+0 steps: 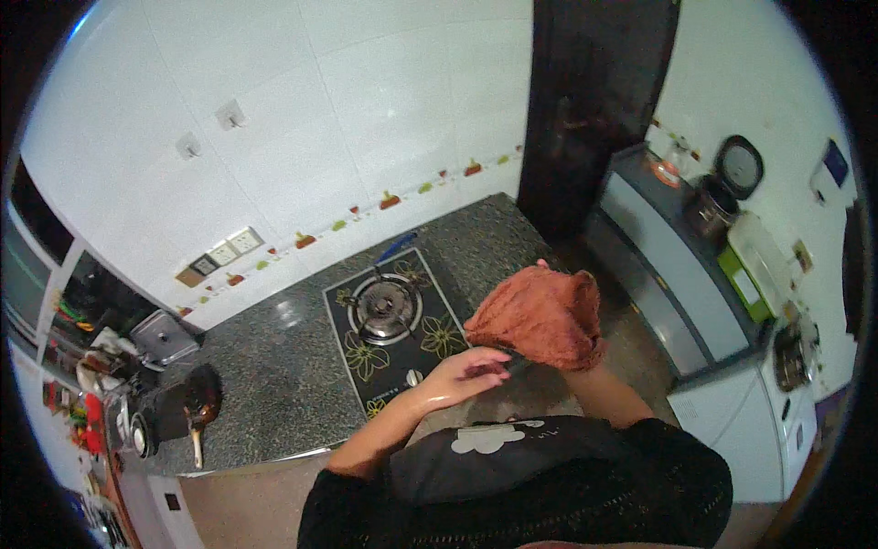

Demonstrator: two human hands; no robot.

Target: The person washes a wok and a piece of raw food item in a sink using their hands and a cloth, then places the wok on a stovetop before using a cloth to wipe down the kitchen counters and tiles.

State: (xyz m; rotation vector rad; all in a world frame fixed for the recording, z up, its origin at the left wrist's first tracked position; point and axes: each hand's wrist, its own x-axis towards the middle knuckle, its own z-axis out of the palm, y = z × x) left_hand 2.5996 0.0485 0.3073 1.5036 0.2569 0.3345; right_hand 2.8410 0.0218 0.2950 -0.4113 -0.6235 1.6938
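Observation:
An orange-brown cloth (538, 317) is draped over my right hand (542, 263), which it hides except for a fingertip at the top edge; the forearm comes out below. Just left of the cloth is my left hand (470, 374), with its fingers apart and nothing held. Both hands are in front of the counter's near edge, right of a black glass gas hob (439, 336) with yellow flower patterns. The hob has one round burner (385, 309) and a silver knob (413, 378).
A dark frying pan (202, 398) with a pale handle lies on the speckled stone counter (274, 384). Behind the hob lies a blue object (398, 247). A grey cabinet (665, 274) at right bears an open rice cooker (713, 206) and a green-and-white container (748, 274).

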